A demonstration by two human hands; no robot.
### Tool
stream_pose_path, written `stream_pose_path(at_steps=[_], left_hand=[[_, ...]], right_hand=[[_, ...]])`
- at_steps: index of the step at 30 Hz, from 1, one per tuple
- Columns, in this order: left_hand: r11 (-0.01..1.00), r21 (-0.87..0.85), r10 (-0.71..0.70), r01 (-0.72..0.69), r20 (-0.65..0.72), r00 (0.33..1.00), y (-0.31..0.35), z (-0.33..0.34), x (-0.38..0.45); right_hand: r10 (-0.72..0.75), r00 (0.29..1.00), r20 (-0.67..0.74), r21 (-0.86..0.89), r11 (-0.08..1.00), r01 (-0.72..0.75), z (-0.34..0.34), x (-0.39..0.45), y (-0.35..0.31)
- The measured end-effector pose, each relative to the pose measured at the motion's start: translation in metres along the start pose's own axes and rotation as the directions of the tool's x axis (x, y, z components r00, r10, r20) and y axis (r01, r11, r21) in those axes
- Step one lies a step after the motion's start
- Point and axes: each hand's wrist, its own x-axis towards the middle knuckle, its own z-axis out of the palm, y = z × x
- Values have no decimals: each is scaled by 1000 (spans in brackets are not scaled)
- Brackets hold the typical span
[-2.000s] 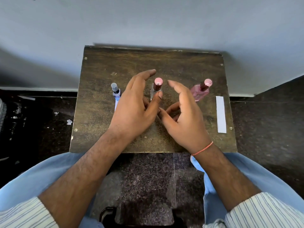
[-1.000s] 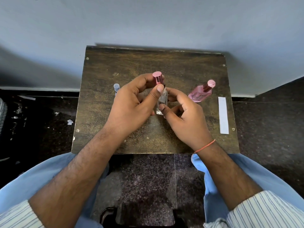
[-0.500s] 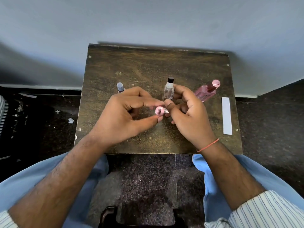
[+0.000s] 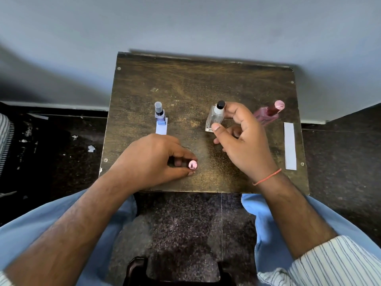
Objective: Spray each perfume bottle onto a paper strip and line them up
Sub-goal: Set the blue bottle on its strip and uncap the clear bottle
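My right hand grips a clear glass perfume bottle with a black spray nozzle, its cap off, over the middle of the small wooden table. Near the table's front edge, my left hand pinches the bottle's pink cap, low against the tabletop. A blue bottle stands at the left on the far end of a white paper strip. At the right, partly behind my right hand, is a pink bottle with a pink cap. Another paper strip lies along the right edge.
The table stands against a grey wall. Dark speckled floor with paper scraps lies to the left, and more dark floor to the right. My knees in light blue trousers flank the table's front edge.
The pink cap came off the clear bottle. My left hand carried it down toward the table's front edge, while my right hand kept hold of the uncapped bottle.
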Motion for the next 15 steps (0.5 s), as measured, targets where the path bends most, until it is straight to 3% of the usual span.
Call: stream_pose_path(at_steps=[15], left_hand=[[991,16,-135,134,59,989,8,-9,2]], right_hand=[[-36,999,34,23,999,35,-2,2,2]])
